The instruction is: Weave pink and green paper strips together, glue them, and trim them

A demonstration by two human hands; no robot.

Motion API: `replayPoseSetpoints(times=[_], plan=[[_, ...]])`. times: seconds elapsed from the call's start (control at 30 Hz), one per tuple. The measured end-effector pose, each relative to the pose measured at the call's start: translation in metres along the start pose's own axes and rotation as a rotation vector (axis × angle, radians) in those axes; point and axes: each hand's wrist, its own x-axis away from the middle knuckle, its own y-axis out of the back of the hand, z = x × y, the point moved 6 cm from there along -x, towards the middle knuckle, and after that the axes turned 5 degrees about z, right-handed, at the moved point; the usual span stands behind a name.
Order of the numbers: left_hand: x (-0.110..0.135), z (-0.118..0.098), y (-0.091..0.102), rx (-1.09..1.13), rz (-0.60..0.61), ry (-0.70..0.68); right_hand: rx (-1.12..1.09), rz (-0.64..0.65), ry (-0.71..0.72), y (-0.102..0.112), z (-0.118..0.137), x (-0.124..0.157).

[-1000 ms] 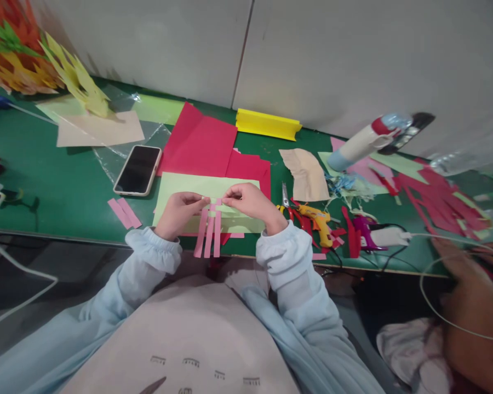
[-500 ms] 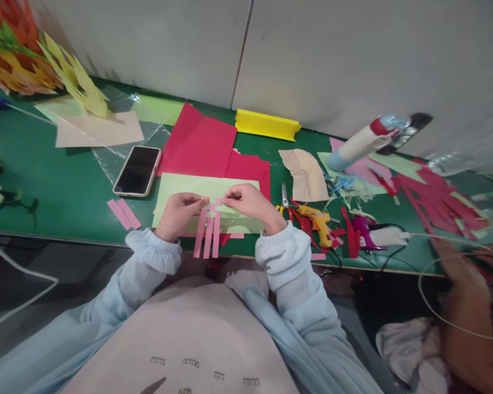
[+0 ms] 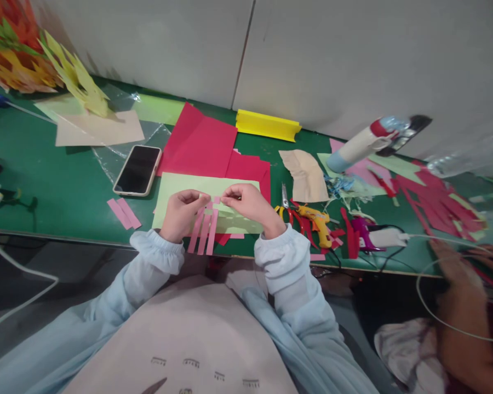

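Observation:
Narrow pink paper strips [image 3: 205, 232] hang side by side between my hands, crossed near the top by a short strip in a woven pattern. My left hand [image 3: 183, 212] pinches the left side of this piece between thumb and fingertips. On its right side, my right hand [image 3: 250, 206] pinches the paper too; the fingers partly hide what they grip. Beneath both hands lies a light green paper sheet [image 3: 246, 224], with red paper [image 3: 201, 145] behind it. Two loose pink strips [image 3: 124, 214] rest left of my left hand.
A phone [image 3: 137, 171] lies at left. Scissors [image 3: 285, 197], a yellow glue gun [image 3: 317, 221] and a purple glue gun [image 3: 363, 232] are at right. A spray can-like bottle [image 3: 355, 148] stands behind paper scraps. Another person's arm [image 3: 462, 279] is at far right.
The lower ends of the pink strips have swung slightly left and up. My left hand has shifted a little; my right hand stays nearly in place.

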Motion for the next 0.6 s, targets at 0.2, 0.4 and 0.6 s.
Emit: replayPoseSetpoints(times=[0.2,0.4,0.6], plan=[[0.002,-0.005,-0.005,0.004,0.085,0.018,-0.021,0.021,-0.025,0.001,-0.001,0.000],[-0.001,-0.009,-0.011,0.043,0.256,0.030,-0.021,0.093,-0.049,0.003,-0.002,-0.002],[-0.007,-0.015,-0.014,-0.022,0.466,-0.038,-0.063,0.180,-0.032,0.001,-0.011,-0.009]])
